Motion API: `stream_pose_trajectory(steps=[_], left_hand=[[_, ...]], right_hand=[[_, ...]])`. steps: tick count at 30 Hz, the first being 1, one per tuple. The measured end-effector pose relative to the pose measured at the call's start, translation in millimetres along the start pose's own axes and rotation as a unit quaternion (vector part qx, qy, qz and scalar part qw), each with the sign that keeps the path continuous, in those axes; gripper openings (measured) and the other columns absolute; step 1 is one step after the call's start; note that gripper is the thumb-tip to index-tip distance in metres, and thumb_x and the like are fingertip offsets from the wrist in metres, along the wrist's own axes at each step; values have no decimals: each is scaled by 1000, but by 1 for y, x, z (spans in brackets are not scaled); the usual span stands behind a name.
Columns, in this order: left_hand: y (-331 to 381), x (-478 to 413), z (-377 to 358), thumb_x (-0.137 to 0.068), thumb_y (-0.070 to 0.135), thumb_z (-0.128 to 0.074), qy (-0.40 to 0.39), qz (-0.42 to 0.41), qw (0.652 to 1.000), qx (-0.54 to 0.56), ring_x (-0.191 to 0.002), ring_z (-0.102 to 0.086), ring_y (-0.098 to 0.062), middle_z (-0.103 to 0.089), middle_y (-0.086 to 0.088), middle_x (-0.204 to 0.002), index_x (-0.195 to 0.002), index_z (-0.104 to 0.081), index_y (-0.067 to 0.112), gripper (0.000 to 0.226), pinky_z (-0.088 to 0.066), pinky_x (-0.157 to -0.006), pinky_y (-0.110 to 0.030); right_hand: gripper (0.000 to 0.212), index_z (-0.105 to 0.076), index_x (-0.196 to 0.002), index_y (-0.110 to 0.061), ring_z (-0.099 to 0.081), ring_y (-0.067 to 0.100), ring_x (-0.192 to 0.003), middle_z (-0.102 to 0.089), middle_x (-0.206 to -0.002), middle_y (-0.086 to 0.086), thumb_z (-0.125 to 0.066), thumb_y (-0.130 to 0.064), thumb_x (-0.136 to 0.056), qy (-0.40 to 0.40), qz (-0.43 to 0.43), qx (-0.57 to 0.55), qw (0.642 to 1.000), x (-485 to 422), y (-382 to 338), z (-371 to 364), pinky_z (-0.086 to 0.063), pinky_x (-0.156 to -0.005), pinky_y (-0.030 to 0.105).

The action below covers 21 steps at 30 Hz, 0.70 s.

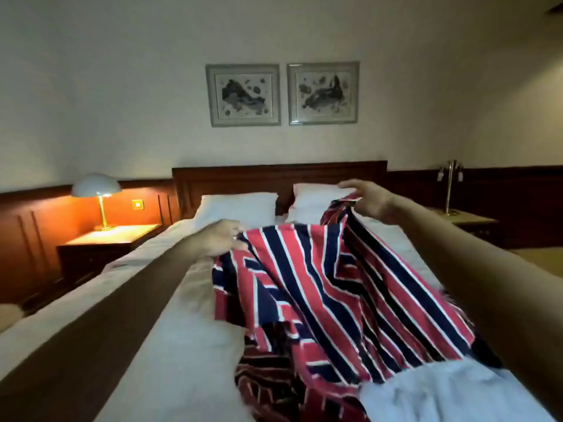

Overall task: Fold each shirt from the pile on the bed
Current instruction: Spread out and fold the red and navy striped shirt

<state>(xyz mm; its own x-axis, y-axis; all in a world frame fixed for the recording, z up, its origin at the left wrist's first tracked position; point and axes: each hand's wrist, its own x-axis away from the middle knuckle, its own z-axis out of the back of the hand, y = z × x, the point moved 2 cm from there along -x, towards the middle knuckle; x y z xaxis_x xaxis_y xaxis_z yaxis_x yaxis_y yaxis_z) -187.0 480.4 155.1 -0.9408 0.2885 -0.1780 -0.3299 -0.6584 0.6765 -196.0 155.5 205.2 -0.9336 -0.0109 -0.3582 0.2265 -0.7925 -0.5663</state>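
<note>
Red, blue and white striped shirt (pixel 320 284) hangs over the white bed (pixel 182 330) while I pinch its top edge with my left hand (pixel 222 237) and right hand (pixel 365 199).

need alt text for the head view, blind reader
A person's left hand and right hand hold up a red, navy and white striped shirt over a white bed. A lit lamp glows at left; two framed pictures hang above the headboard.
</note>
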Motion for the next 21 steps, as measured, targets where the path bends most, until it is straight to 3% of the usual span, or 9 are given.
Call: stream_pose_trajectory(steps=[3,6,8,10,13,16,18,19,21], left_hand=[[-77,20,-45,-90,13,-73,-172,149,956,-184,-121,-58,-28,-58,-8,-133,-136,-54,10,50,-49,-96,-35],[-136,47,-91,-91,20,-73,-328,233,902,-159,-99,-62,-17,-61,-7,-124,-127,-61,15,38,-56,-81,-29],[-156,59,-113,-92,27,-72,-356,259,893,-89,-79,-64,-17,-67,-8,-104,-116,-66,12,29,-59,-70,-30],[-170,62,-125,-93,32,-70,-344,256,902,-52,-71,-63,-17,-69,-6,-92,-107,-69,12,24,-57,-63,-28],[-188,49,-135,-95,17,-64,-255,167,948,-90,-82,-66,-18,-70,-6,-104,-104,-68,24,13,-52,-63,-25],[-193,43,-148,-93,2,-53,-190,10,967,-168,-112,-57,-19,-50,3,-132,-137,-44,51,67,-53,-89,-35],[-187,42,-159,-90,2,-55,-183,-92,944,-259,-129,-38,-13,-27,9,-149,-142,-27,63,85,-44,-103,-35],[-186,41,-163,-88,4,-58,-187,-135,924,-306,-136,-30,-13,-19,8,-155,-139,-31,64,83,-38,-108,-37],[-189,33,-171,-86,15,-63,-193,-196,897,-346,-142,-20,-13,-19,8,-158,-117,-56,52,49,-30,-113,-39]], right_hand=[[50,-49,-143,-19,-55,28,-124,-48,-145,9,-54,-7,-95,-194,15,193,962,28,14,-81,-46,-100,32],[31,-62,-128,-22,-63,25,-107,-63,-118,1,-53,-24,-99,-315,16,168,934,80,32,-156,-49,-86,29],[24,-69,-110,-19,-66,20,-90,-66,-92,-4,-52,-32,-99,-350,7,117,929,116,49,-200,-50,-78,31],[35,-70,-105,-17,-63,15,-94,-70,-97,-3,-49,-45,-99,-373,-6,80,924,146,62,-236,-47,-88,34],[46,-67,-122,-23,-56,15,-117,-65,-126,-3,-44,-55,-99,-371,-21,30,928,172,73,-269,-40,-105,34],[40,-65,-125,-28,-55,10,-118,-62,-129,-9,-45,-51,-100,-324,-52,-44,943,177,72,-279,-39,-104,28],[38,-67,-123,-29,-56,9,-117,-63,-127,-11,-46,-50,-99,-303,-85,-97,944,174,73,-281,-39,-105,27],[37,-69,-119,-30,-58,9,-115,-66,-123,-11,-46,-51,-98,-296,-100,-122,942,174,73,-281,-40,-104,27],[33,-73,-107,-30,-63,9,-105,-70,-107,-12,-49,-51,-97,-281,-120,-156,940,176,72,-280,-43,-101,28]])
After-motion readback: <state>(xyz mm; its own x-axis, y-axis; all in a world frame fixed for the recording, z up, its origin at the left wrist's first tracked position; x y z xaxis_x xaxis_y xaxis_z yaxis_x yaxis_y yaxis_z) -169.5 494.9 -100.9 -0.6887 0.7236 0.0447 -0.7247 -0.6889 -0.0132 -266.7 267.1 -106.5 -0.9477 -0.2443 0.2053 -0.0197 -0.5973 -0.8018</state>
